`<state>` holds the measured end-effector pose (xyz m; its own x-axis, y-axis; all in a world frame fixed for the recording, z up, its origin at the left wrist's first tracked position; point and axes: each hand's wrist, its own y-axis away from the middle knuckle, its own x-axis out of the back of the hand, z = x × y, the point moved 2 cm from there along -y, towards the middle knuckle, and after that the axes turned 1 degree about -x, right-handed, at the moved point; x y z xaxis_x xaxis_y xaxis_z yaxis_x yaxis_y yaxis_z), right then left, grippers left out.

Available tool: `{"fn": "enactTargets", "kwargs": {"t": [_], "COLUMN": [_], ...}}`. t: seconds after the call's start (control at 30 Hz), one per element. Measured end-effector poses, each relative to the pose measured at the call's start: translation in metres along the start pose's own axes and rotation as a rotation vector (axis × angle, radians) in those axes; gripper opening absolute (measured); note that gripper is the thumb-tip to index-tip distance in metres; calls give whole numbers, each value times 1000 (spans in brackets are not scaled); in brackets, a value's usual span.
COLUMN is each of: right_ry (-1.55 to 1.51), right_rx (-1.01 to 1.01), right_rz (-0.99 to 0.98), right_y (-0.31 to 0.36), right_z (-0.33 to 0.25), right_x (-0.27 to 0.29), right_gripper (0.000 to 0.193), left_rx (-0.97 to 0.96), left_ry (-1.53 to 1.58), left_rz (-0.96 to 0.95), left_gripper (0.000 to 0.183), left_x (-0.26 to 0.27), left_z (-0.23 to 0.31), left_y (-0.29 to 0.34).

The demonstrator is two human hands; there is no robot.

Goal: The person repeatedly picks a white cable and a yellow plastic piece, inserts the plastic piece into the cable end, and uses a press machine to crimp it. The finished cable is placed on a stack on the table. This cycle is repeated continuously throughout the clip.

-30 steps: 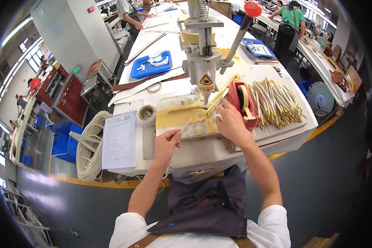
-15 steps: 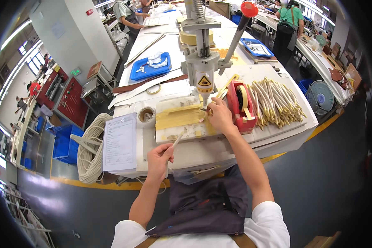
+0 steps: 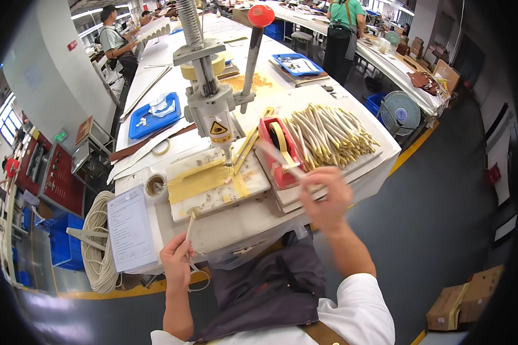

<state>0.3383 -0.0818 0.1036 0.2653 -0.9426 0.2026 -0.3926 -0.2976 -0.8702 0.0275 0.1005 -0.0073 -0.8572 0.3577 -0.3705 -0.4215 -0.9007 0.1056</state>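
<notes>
Pile of yellow-tipped cord pcs [image 3: 332, 137] looks done; cord coil [image 3: 94, 261] remains.
L hand [image 3: 176, 259] pinches a cord [image 3: 189, 229]; R hand [image 3: 328, 198] grips a blurred pale pc [image 3: 296, 172].

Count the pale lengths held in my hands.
2: one pale length in your left hand; another, blurred, in your right hand, near the red tape dispenser. Others may be hidden.

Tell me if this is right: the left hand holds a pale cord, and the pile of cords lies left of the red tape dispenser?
Not quite: the pile of cords lies right of the red tape dispenser, as the head view shows. The left hand does hold a pale cord.
</notes>
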Motion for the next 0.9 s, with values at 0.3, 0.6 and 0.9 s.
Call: {"fn": "enactTargets", "kwargs": {"t": [0.3,0.6,0.9], "right_ry": [365,427,-11], "right_rx": [-123,-218,-164], "right_rz": [67,-104,-57], "right_y": [-56,-23,0], "right_z": [143,160,85], "right_x": [46,38,21], "right_gripper": [16,18,24], "left_rx": [-4,5,10], "left_ry": [-156,-213,-247], "left_rz": [-141,-88,-122], "left_gripper": [21,23,21], "left_x": [-29,-10,-10], "left_z": [-7,-5,-4], "left_y": [-2,18,31]}}
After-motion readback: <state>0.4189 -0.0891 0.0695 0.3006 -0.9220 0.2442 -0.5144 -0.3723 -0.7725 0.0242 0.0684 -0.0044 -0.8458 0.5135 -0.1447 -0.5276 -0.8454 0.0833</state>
